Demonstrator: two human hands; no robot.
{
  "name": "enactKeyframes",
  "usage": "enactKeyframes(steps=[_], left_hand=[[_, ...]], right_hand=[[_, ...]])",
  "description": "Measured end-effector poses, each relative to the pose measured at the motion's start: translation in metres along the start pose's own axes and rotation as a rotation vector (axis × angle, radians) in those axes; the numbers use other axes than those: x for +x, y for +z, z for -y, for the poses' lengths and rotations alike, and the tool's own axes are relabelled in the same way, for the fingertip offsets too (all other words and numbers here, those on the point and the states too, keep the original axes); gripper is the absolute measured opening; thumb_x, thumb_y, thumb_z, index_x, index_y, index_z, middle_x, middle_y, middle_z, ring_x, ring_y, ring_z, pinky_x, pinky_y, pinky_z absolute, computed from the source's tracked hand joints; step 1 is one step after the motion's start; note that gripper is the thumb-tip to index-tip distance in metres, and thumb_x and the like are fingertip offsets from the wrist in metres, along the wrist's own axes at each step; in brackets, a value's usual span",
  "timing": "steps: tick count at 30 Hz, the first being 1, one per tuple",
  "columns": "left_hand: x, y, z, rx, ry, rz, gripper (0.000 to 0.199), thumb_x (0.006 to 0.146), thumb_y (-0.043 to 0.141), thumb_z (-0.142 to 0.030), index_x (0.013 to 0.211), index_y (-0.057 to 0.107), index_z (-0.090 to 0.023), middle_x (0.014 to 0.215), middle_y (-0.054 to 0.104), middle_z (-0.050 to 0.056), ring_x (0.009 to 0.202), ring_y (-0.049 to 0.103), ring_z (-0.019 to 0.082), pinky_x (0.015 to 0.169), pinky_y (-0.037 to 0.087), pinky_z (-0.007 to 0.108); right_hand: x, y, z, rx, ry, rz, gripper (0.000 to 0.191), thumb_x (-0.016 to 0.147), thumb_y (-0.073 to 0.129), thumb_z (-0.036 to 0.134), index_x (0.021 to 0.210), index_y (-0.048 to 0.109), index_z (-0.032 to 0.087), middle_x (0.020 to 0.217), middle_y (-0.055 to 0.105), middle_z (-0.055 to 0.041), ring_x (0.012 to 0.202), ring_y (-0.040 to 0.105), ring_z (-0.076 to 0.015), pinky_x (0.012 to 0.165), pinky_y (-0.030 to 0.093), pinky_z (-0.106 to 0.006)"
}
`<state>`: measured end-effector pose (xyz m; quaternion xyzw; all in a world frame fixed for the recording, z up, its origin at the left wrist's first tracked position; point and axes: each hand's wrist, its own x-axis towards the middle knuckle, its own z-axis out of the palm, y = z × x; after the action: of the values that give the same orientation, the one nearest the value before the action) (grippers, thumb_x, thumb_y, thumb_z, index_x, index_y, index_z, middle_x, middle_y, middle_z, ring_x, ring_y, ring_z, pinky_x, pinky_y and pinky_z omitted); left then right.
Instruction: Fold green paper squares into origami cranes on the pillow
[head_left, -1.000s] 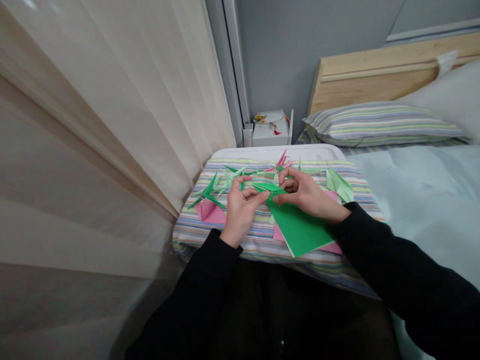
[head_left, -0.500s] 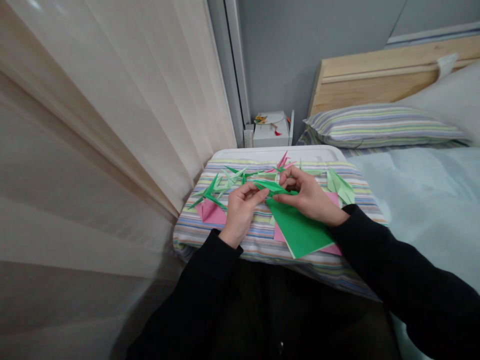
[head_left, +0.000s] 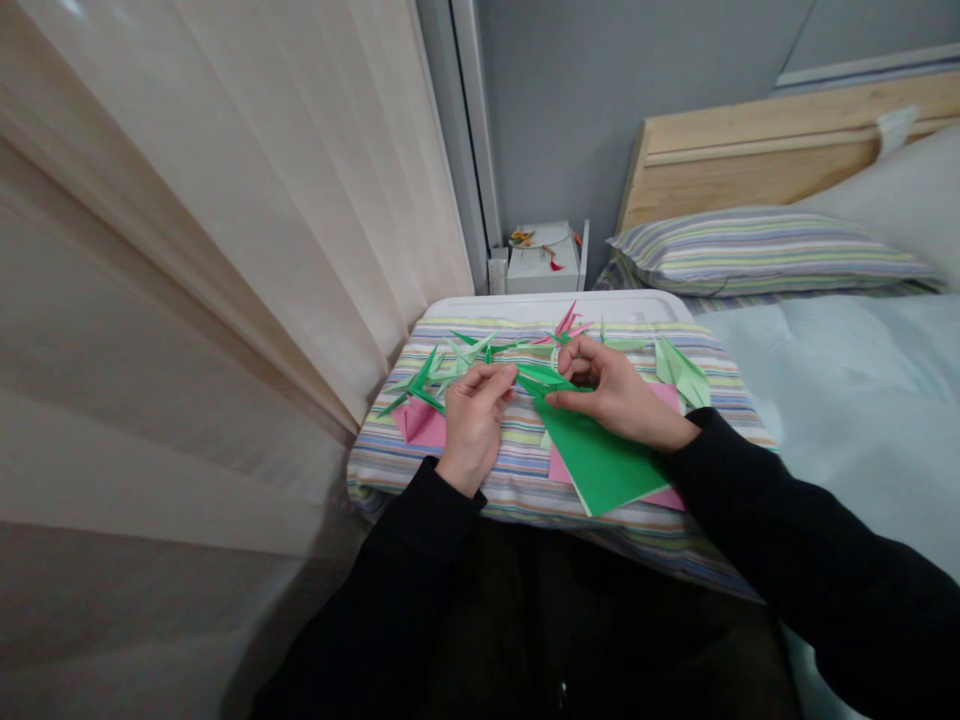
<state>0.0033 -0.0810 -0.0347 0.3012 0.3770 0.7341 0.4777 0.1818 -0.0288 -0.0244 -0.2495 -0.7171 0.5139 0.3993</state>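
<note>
Between my hands is a folded green origami paper, raised just above the striped cloth. My left hand pinches its left tip between thumb and forefinger. My right hand grips the other end, with the thumb underneath and the fingers curled above. Below my right hand lies a stack of flat green paper, resting partly over pink paper. Left of my left hand are a dark green folded crane and a pink folded piece.
Light green folded pieces and a pink crane lie along the far side of the striped cloth. A light green folded piece sits at right. A curtain borders the left, a bed the right.
My left thumb and forefinger have shifted slightly left, out to the tip of the folded green paper, showing more of it. My right hand has barely moved.
</note>
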Motion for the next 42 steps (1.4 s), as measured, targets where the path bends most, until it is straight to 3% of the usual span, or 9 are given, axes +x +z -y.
enactKeyframes(steps=[5, 16, 22, 30, 36, 42], left_hand=[[-0.0005, -0.0009, 0.0007, -0.043, 0.021, 0.022, 0.031, 0.064, 0.093, -0.038, 0.074, 0.073, -0.017, 0.078, 0.067, -0.001, 0.073, 0.062, 0.009, 0.063, 0.051, 0.020], [-0.0040, 0.0022, 0.0015, 0.032, 0.001, 0.070, 0.027, 0.058, 0.094, -0.025, 0.072, 0.071, -0.017, 0.071, 0.067, -0.003, 0.065, 0.061, 0.009, 0.063, 0.052, 0.022], [-0.0036, 0.0020, -0.0010, 0.006, 0.005, 0.054, 0.025, 0.057, 0.092, -0.020, 0.070, 0.071, -0.017, 0.071, 0.068, -0.003, 0.066, 0.061, 0.008, 0.065, 0.050, 0.021], [-0.0008, -0.0017, -0.0043, -0.071, -0.002, -0.035, 0.023, 0.069, 0.087, -0.027, 0.073, 0.067, -0.016, 0.075, 0.063, -0.002, 0.071, 0.060, 0.007, 0.065, 0.050, 0.017], [-0.0057, 0.0036, -0.0005, 0.113, 0.022, 0.138, 0.028, 0.068, 0.089, -0.033, 0.077, 0.069, -0.017, 0.075, 0.064, -0.001, 0.068, 0.060, 0.011, 0.061, 0.053, 0.022], [-0.0060, 0.0033, 0.0002, 0.201, -0.024, 0.173, 0.025, 0.068, 0.087, -0.032, 0.072, 0.068, -0.017, 0.065, 0.061, -0.003, 0.057, 0.057, 0.010, 0.052, 0.051, 0.022]], right_hand=[[0.0001, -0.0003, -0.0003, 0.001, 0.011, -0.025, 0.035, 0.074, 0.083, 0.024, 0.090, 0.052, 0.024, 0.075, 0.057, 0.0058, 0.066, 0.055, -0.0140, 0.061, 0.041, -0.028], [0.0007, -0.0010, 0.0007, -0.065, 0.010, 0.006, 0.029, 0.075, 0.080, 0.024, 0.096, 0.060, 0.023, 0.075, 0.060, 0.0041, 0.068, 0.057, -0.0159, 0.066, 0.043, -0.030], [0.0008, -0.0003, 0.0018, -0.058, 0.001, 0.021, 0.026, 0.076, 0.080, 0.023, 0.091, 0.059, 0.022, 0.076, 0.057, 0.0044, 0.069, 0.054, -0.0147, 0.066, 0.042, -0.030], [0.0002, 0.0019, 0.0067, -0.035, 0.043, 0.019, 0.030, 0.073, 0.082, 0.026, 0.086, 0.056, 0.022, 0.074, 0.054, 0.0049, 0.067, 0.052, -0.0146, 0.065, 0.041, -0.029], [0.0008, 0.0010, 0.0046, 0.001, 0.050, -0.013, 0.031, 0.072, 0.084, 0.026, 0.090, 0.058, 0.022, 0.076, 0.060, 0.0037, 0.069, 0.056, -0.0152, 0.066, 0.043, -0.029], [-0.0004, -0.0007, 0.0088, 0.006, 0.076, 0.098, 0.025, 0.086, 0.074, 0.041, 0.081, 0.065, 0.019, 0.072, 0.058, 0.0017, 0.066, 0.051, -0.0144, 0.063, 0.038, -0.029]])
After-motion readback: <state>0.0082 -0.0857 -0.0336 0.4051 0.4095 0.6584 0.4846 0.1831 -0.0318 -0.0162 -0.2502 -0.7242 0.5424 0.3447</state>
